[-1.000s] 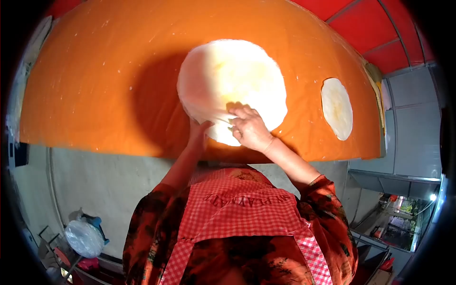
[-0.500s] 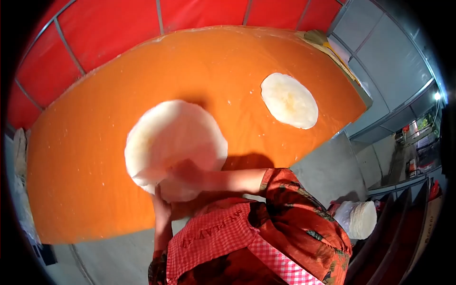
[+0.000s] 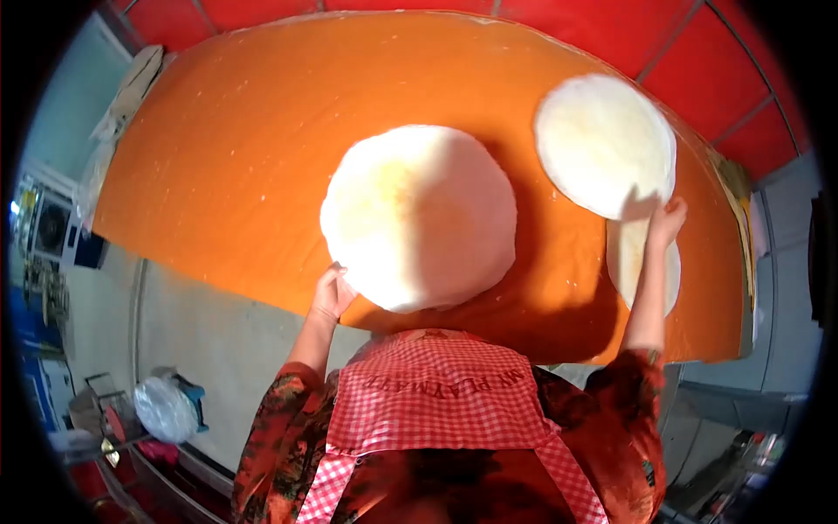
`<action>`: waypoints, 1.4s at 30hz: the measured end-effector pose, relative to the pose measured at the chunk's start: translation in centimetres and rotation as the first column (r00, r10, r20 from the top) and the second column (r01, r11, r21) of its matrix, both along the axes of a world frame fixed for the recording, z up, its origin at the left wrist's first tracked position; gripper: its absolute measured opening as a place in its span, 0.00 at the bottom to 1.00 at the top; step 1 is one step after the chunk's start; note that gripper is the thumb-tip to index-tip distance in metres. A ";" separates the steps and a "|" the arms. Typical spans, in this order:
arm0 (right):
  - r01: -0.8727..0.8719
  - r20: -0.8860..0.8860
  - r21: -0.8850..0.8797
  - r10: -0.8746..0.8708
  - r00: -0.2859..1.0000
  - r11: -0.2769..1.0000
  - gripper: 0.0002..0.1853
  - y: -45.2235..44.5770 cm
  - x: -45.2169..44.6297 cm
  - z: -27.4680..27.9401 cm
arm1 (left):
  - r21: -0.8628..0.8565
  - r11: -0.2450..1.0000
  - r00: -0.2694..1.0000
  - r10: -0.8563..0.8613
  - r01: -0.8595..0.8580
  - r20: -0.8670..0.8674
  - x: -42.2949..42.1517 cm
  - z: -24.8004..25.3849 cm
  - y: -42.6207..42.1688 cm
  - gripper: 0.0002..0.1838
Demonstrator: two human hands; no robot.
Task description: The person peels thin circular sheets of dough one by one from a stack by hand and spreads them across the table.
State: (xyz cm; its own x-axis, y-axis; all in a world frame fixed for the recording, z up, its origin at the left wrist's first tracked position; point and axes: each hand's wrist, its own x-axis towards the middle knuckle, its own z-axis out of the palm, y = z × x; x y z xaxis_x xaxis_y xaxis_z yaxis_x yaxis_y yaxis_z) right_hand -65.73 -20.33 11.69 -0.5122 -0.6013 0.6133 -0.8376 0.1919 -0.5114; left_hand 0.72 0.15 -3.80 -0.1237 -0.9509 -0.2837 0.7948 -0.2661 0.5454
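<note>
A large round dough sheet (image 3: pixel 419 218) lies on the orange table cover (image 3: pixel 253 175), partly in shadow. My left hand (image 3: pixel 333 293) pinches its lower left edge between thumb and fingers. Up to the right is a second round dough sheet (image 3: pixel 602 144); my right hand (image 3: pixel 666 223) grips its lower right edge. Beneath that sheet and my right forearm, a smaller dough piece (image 3: pixel 630 262) shows in part on the cover.
Red panels (image 3: pixel 711 70) border the far side of the table. Folded cloth or bags (image 3: pixel 131 92) lie at the left corner, and yellowish items (image 3: pixel 738 188) at the right edge. A plastic-wrapped bundle (image 3: pixel 166 409) is low on the left.
A second large round sheet now shows apart from the first, held out to the right by my right hand. My hands have moved from close together to far apart, and the view has turned.
</note>
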 end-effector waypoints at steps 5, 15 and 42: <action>-0.902 0.428 0.048 0.807 0.407 0.430 0.13 9.4 24.7 -8.5 | -0.049 0.989 0.990 -0.141 0.141 0.001 1.7 -0.9 -0.5 0.33; -0.871 -0.225 0.331 0.927 0.301 0.363 0.29 17.0 49.0 -9.3 | 0.053 0.998 0.999 -0.040 0.040 0.002 -0.3 3.2 0.1 0.28; -0.176 -0.693 0.510 0.523 0.496 0.842 0.17 -16.3 41.1 21.0 | -0.098 0.994 0.951 -0.066 0.038 -0.301 1.7 -0.3 0.2 0.32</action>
